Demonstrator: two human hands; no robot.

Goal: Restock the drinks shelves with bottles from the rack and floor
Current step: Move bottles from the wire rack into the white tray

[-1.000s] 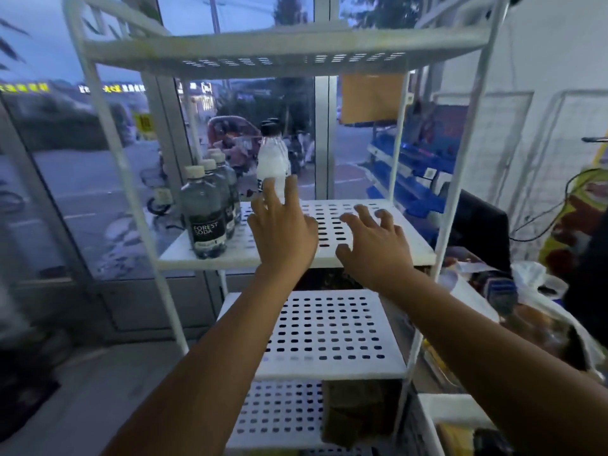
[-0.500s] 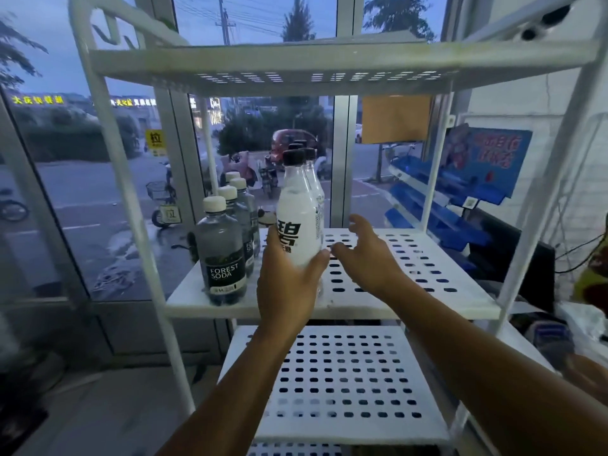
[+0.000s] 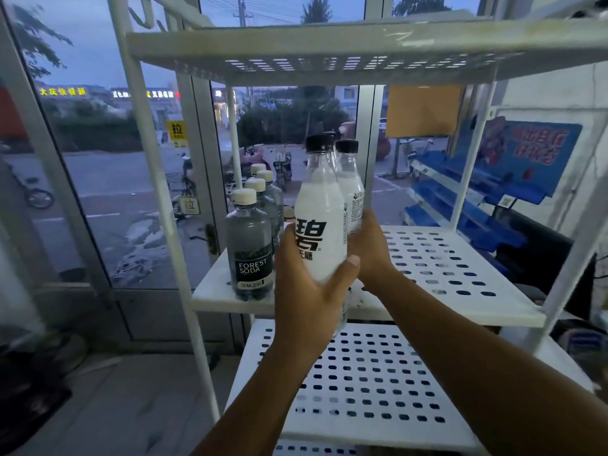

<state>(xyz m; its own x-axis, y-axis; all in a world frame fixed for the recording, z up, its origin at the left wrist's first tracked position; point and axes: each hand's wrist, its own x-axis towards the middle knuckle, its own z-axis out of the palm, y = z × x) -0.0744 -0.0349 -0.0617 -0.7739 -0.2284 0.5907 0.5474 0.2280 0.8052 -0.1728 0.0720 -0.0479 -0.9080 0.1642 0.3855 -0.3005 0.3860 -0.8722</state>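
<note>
My left grip (image 3: 312, 291) is wrapped round the front white bottle (image 3: 320, 232) at the middle shelf (image 3: 460, 278) edge, and my right grip (image 3: 370, 255) round the rear white bottle (image 3: 354, 192). I should keep both upright, clear of the soda row (image 3: 251, 255).

Dim, bluish dusk light enters through the window (image 3: 98, 192) behind the rack (image 3: 154, 192), with no hard shadows. Its top shelf (image 3: 329, 44) has slots glowing pale. Street signs (image 3: 62, 91) shine yellow but smeared. Print on the front white bottle (image 3: 320, 232) is crisp, while the rear white bottle (image 3: 353, 192) is softer. The poster (image 3: 533, 149) is blurred, the rack's posts bow towards the picture's edges, and the floor (image 3: 33, 406) is nearly black.
</note>
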